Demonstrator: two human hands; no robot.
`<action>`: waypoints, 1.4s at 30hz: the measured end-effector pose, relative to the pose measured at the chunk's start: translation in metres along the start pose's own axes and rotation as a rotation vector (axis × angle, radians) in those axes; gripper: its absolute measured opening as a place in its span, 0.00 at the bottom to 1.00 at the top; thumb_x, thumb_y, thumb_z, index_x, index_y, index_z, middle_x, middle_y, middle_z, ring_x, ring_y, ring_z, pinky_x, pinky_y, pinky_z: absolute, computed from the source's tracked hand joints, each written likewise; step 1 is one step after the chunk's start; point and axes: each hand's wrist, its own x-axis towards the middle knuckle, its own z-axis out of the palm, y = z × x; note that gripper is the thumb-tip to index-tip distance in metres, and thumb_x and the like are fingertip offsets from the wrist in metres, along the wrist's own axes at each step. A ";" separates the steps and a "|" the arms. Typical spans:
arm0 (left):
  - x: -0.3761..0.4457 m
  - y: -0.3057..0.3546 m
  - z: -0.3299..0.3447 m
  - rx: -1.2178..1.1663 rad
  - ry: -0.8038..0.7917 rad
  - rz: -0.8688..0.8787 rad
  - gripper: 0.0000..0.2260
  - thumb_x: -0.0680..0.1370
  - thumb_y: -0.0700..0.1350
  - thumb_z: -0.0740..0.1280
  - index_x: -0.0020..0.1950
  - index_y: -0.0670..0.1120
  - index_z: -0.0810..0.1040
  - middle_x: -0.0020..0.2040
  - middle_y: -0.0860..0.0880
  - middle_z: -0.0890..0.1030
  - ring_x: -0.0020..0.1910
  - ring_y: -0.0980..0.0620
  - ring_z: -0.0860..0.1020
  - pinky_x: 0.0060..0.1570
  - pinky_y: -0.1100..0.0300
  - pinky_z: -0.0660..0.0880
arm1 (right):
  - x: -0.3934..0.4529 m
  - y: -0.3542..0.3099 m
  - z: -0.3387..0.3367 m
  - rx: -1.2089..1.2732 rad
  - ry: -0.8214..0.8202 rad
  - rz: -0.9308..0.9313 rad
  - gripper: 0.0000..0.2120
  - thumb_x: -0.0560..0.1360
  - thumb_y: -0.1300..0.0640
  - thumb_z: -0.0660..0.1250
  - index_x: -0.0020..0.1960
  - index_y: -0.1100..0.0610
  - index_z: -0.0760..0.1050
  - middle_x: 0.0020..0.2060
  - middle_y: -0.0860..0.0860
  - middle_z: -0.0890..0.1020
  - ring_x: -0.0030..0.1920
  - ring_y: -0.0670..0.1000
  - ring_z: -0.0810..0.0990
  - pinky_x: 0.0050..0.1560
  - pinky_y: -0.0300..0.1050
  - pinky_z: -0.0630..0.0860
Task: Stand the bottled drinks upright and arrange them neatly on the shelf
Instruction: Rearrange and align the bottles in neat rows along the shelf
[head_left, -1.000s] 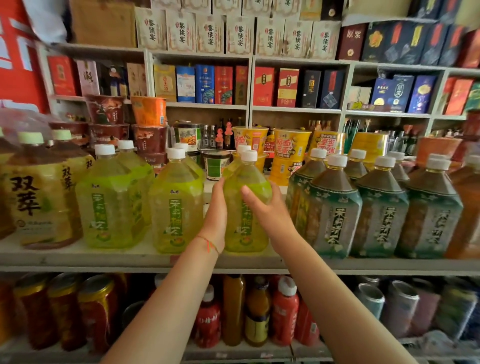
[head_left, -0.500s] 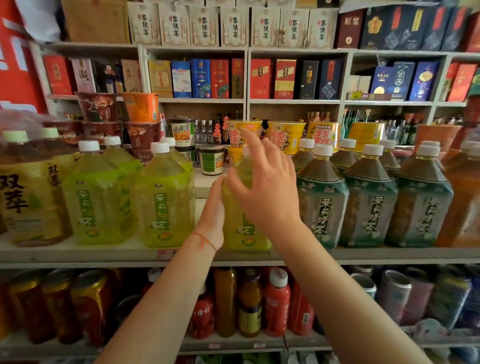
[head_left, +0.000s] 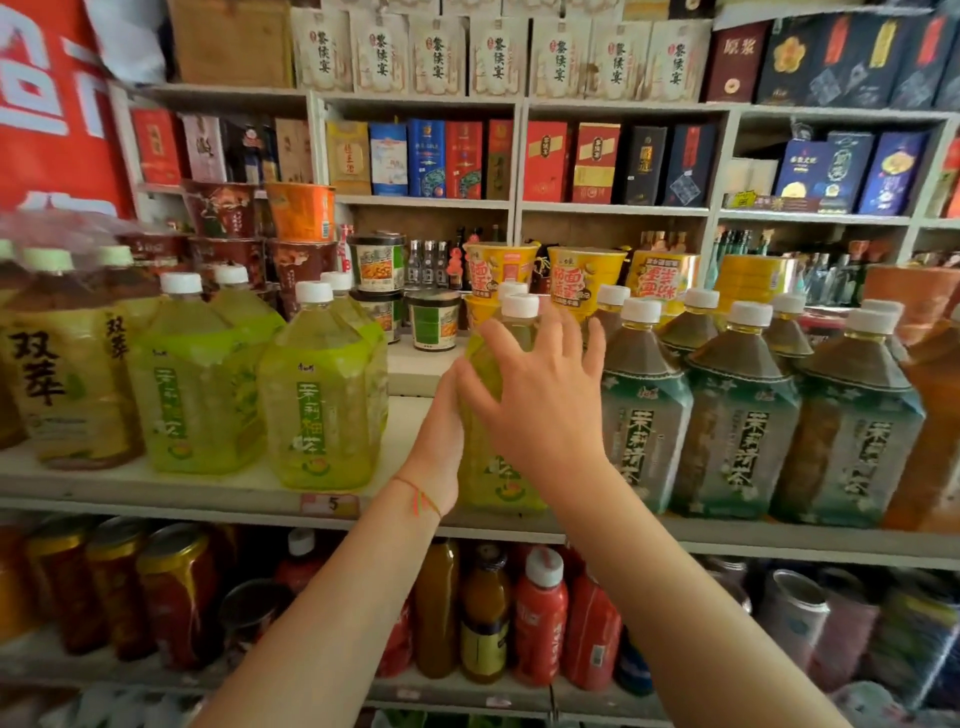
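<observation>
The step in hand was judged to be the squaring-up of one green tea bottle (head_left: 491, 415), which stood upright near the front edge of the shelf (head_left: 218, 491), between a second green bottle (head_left: 322, 395) and the dark jasmine tea bottles (head_left: 644, 410). A gap was left on its left side, so a sideways slide into line was thought to be called for next. The left hand (head_left: 441, 441) was pressed flat against the bottle's left flank. The right hand (head_left: 540, 400) was laid over its front, fingers spread wide and uncurled.
</observation>
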 end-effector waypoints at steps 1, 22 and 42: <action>-0.003 0.001 -0.001 0.037 0.010 0.016 0.16 0.85 0.57 0.51 0.58 0.55 0.77 0.49 0.58 0.84 0.37 0.67 0.80 0.35 0.68 0.77 | -0.002 -0.003 0.002 0.022 0.040 0.005 0.23 0.79 0.38 0.56 0.70 0.47 0.72 0.75 0.66 0.63 0.77 0.66 0.57 0.76 0.65 0.44; 0.043 0.052 -0.181 0.052 -0.019 0.042 0.23 0.86 0.60 0.49 0.75 0.51 0.68 0.63 0.51 0.77 0.63 0.53 0.75 0.53 0.58 0.73 | 0.034 -0.179 0.053 0.077 -0.162 0.034 0.24 0.79 0.37 0.56 0.73 0.44 0.67 0.73 0.63 0.65 0.71 0.65 0.65 0.65 0.60 0.69; 0.046 0.047 -0.156 0.097 -0.201 -0.048 0.14 0.86 0.55 0.50 0.48 0.56 0.73 0.45 0.56 0.78 0.34 0.64 0.80 0.34 0.65 0.77 | 0.022 -0.156 0.035 -0.025 -0.007 0.067 0.18 0.78 0.41 0.59 0.62 0.50 0.74 0.49 0.56 0.74 0.48 0.57 0.75 0.38 0.45 0.64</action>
